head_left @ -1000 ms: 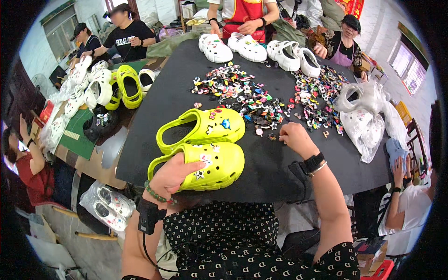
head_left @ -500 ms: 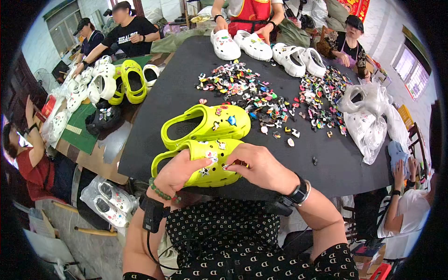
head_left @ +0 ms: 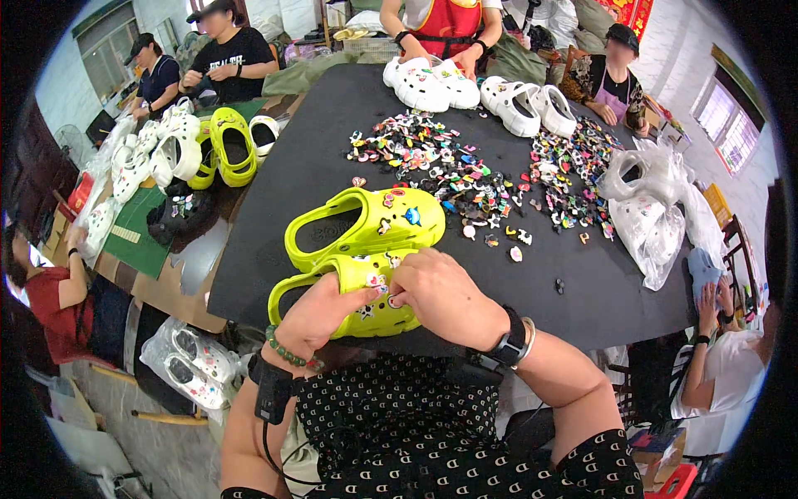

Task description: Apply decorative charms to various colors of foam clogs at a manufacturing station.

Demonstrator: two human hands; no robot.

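A lime-green clog (head_left: 352, 273) lies near the front edge of the black table. My left hand (head_left: 314, 314) is closed on its side, fingers inside the opening and thumb on top. My right hand (head_left: 449, 293) bends over the toe, its fingertips pinched on a small shoe charm (head_left: 392, 301) at the clog's surface. The fingers hide most of that charm. Several other charms dot the upper. Just beyond stands the matching lime-green clog (head_left: 384, 214), also with charms on it.
Loose charms (head_left: 474, 190) are heaped across the table (head_left: 291, 137). White clogs (head_left: 509, 104) stand at the far side, where a person in a red apron (head_left: 445, 29) handles another pair. Plastic-bagged clogs (head_left: 648, 237) lie right. More shoes (head_left: 233, 148) crowd the left table.
My right hand has turned over the clog's toe and moved slightly left, its fingers pressing down at the charm. Across the table, the white clogs in the person's hands have been shifted and turned.
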